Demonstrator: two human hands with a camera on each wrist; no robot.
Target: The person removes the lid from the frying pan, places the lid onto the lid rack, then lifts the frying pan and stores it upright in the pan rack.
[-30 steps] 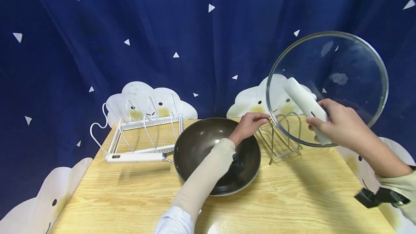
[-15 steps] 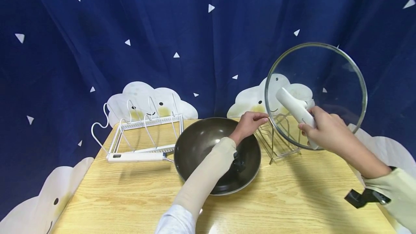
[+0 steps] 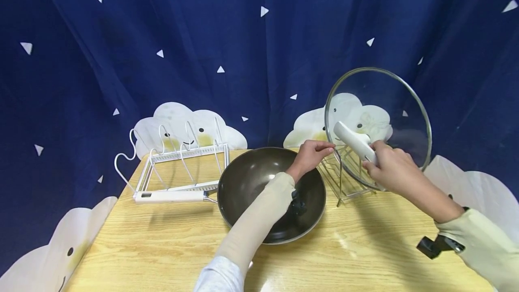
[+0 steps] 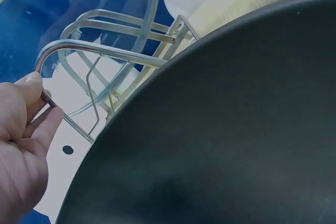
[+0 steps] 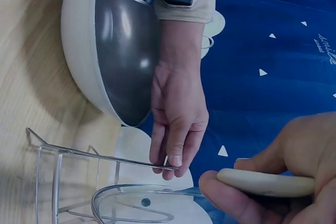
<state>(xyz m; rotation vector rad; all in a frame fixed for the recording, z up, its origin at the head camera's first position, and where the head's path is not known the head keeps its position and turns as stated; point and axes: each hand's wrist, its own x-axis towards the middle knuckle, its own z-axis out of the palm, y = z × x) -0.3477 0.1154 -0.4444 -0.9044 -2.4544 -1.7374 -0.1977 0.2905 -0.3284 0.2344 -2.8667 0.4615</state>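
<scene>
My left hand (image 3: 307, 159) reaches over the wok (image 3: 247, 184) and pinches the top of the near end loop of a metal wire rack (image 3: 339, 177). In the left wrist view, thumb and fingers close round that curved bar (image 4: 38, 69). My right hand (image 3: 399, 170) grips the white handle (image 3: 353, 140) of a large glass lid (image 3: 395, 102). The lid stands nearly upright, its lower rim overlapping the rack in the head view. From the right wrist, the lid's rim (image 5: 95, 205) shows edge-on between the rack's wires, beside the left fingertips.
The wok's white handle (image 3: 170, 196) points left, in front of a white rack (image 3: 186, 152) with several curved dividers. All stand on a wooden table (image 3: 162, 247). Behind it hangs a dark blue curtain (image 3: 243, 26) with white clouds and triangles.
My right hand has brought the lid left and down towards the wire rack, and the lid has turned more edge-on. My left hand has kept its pinch on the rack.
</scene>
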